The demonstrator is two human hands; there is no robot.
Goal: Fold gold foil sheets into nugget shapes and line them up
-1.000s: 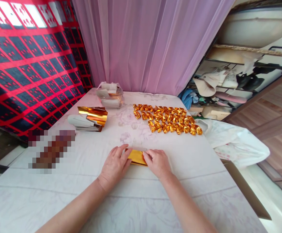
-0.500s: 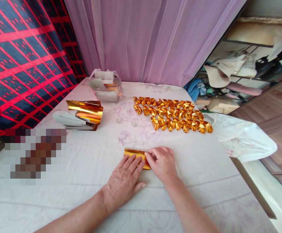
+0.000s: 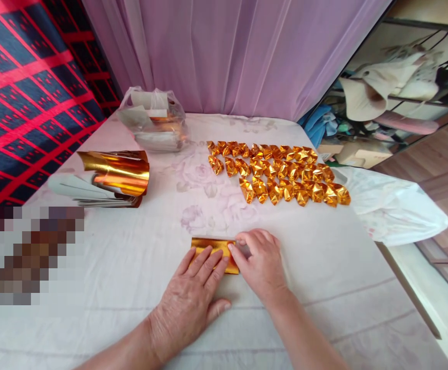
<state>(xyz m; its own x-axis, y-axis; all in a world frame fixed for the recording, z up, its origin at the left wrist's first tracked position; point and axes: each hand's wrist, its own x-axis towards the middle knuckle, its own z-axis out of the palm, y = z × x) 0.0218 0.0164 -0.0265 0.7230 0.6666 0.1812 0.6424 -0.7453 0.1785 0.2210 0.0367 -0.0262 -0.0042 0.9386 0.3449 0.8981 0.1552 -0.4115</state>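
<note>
A folded strip of gold foil paper lies flat on the white cloth-covered table. My left hand rests on it with flat fingers that cover its near half. My right hand pinches the strip's right end between thumb and fingers. Further back, several folded gold foil pieces lie in rows.
A stack of gold foil sheets curls up at the left. A clear plastic bag with paper sits at the back. A white plastic bag hangs off the table's right edge. A lilac curtain hangs behind, with cluttered shelves to the right.
My left hand slid back toward me and flattened onto the strip. The strip's white edge has been turned under, so its top now shows gold. My head camera tilted down slightly.
</note>
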